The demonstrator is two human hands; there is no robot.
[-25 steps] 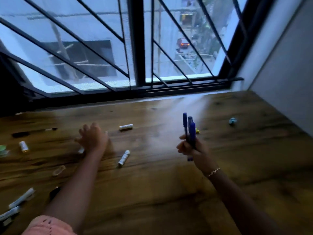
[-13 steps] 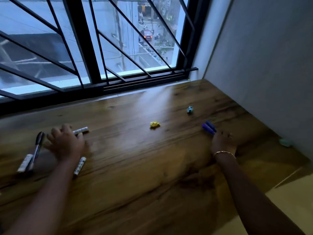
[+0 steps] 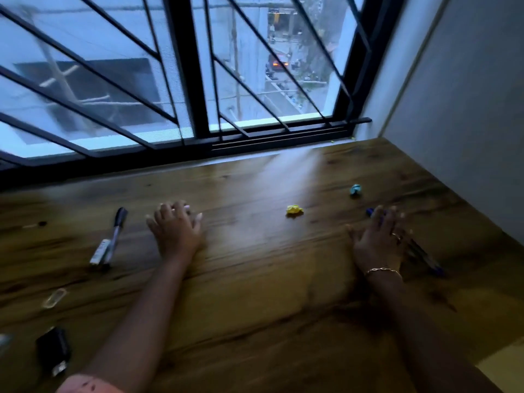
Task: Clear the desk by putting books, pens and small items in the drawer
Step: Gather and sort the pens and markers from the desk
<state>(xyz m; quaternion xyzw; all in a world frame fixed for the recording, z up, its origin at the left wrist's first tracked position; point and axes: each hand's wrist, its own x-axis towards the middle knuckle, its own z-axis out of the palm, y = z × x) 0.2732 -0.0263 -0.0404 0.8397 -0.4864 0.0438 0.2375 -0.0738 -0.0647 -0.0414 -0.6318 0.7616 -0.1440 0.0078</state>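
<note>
My right hand [image 3: 377, 242] lies flat on the wooden desk [image 3: 255, 293] with its fingers spread. Blue pens [image 3: 425, 260] lie on the desk under and beside it, and a blue tip [image 3: 370, 211] shows past the fingers. My left hand [image 3: 175, 231] rests palm down at centre left, fingers apart, holding nothing that I can see. Left of that hand lie a black pen [image 3: 117, 228] and a white marker [image 3: 100, 251], side by side. A yellow crumpled bit [image 3: 295, 210] and a small teal item [image 3: 355, 190] sit between and beyond the hands.
A barred window [image 3: 187, 80] runs along the desk's far edge and a grey wall [image 3: 467, 123] closes the right side. A clear clip [image 3: 54, 297] and a black object [image 3: 54, 353] lie at the near left. A pale yellow surface [image 3: 504, 361] shows below the desk's right edge.
My right hand went from holding the blue pens upright to laying them on the desk, and now spreads flat over them. My left hand stayed near the markers. The view swung right.
</note>
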